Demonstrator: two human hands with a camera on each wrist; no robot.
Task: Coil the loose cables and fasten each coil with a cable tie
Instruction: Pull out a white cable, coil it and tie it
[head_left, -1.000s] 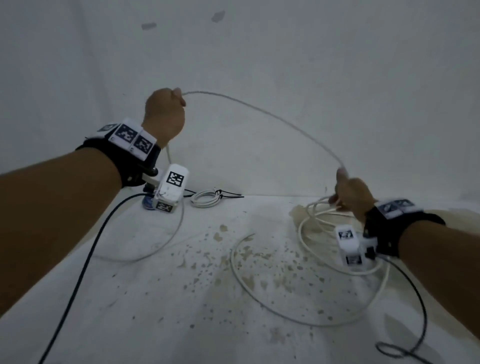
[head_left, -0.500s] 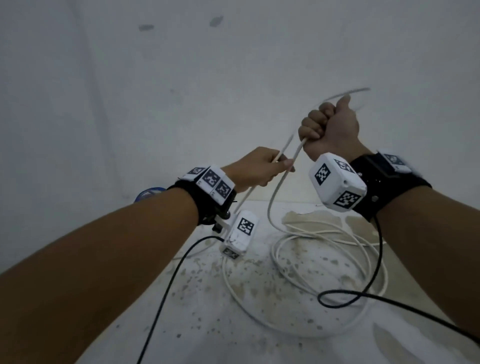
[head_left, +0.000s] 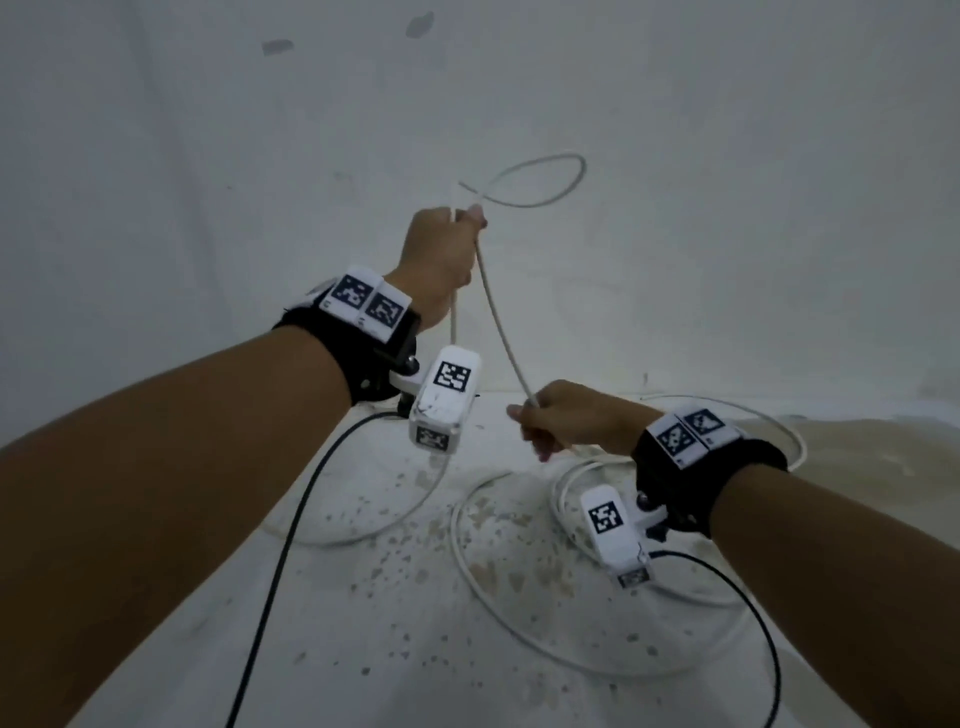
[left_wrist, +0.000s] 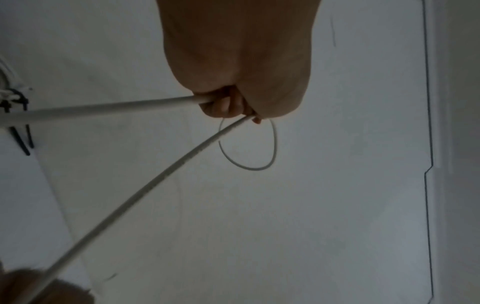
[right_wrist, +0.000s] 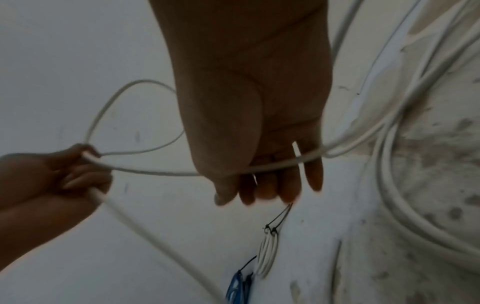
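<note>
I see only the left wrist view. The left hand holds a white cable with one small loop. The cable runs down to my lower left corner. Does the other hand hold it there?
Observer: Yes. In the head view the right hand grips the white cable, lower than the left hand.
Operator: How much cable is not yet coiled?
Observer: Several wide loose loops lie on the stained surface under the right wrist.
Operator: Is any coil finished?
Observer: The right wrist view shows a small white coil fastened with a black tie, lying beside a blue bundle.
</note>
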